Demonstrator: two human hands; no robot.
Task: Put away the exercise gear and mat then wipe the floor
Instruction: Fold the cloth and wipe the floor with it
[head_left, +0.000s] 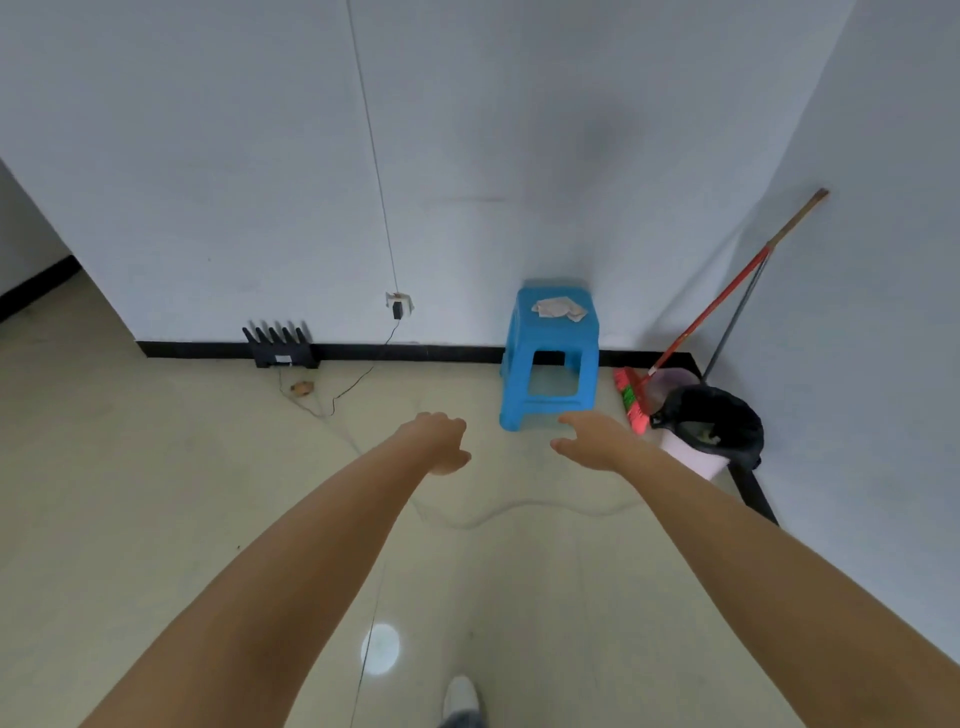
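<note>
A crumpled white cloth (558, 308) lies on top of a blue plastic stool (550, 358) that stands against the far wall. Both my arms reach forward over the glossy beige floor (156, 493). My left hand (441, 441) hangs in the air left of the stool's front leg, fingers curled loosely and holding nothing. My right hand (592, 436) is just in front of the stool's base, fingers spread, holding nothing. No exercise gear or mat is in view.
A red broom (691, 332) and a grey pole lean in the right corner by a bin with a black bag (711, 421). A black router (280, 345) sits at the baseboard, with thin cables (509, 509) trailing across the floor. My shoe (460, 696) shows at the bottom.
</note>
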